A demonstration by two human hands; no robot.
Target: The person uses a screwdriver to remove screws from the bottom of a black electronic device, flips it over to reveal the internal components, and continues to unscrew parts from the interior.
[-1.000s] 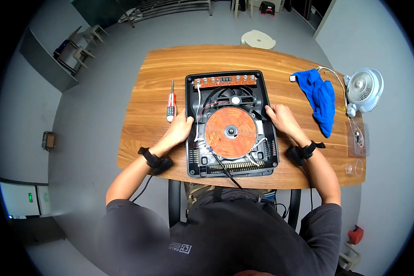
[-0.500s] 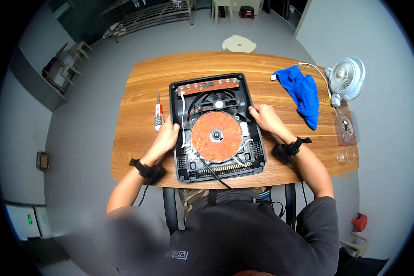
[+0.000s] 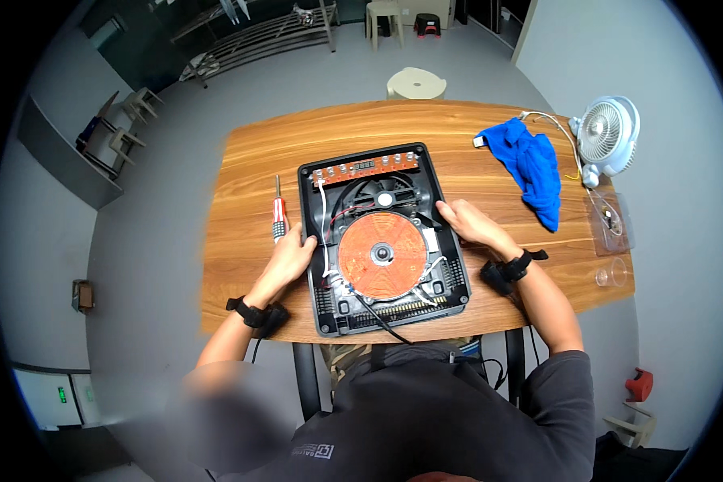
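An opened induction cooker (image 3: 427, 183) lies on the table right before me, its inside facing up. It shows a round copper coil (image 3: 360, 261), a black cooling fan (image 3: 383, 198) behind that, and a reddish control board (image 3: 365, 168) along the far edge. My left hand (image 3: 292, 254) is closed on the left side of the black housing, thumb on the rim. On the right side, my right hand (image 3: 471, 224) grips the opposite rim, fingers mostly hidden. A black cord (image 3: 381, 321) runs over the near edge. Left of the cooker lies a red-and-white screwdriver (image 3: 279, 217).
A blue cloth (image 3: 530, 165) lies on the wooden table (image 3: 245, 181) at the right. Past it stand a small white fan (image 3: 605, 135) with its cable, a clear plastic box (image 3: 610, 225) and a small clear cup (image 3: 610, 275). A round stool (image 3: 416, 83) stands beyond the far edge.
The table and everything on it appear slightly lower in the picture. Both hands keep their hold on the cooker's sides, and the cooker shows no clear movement on the table.
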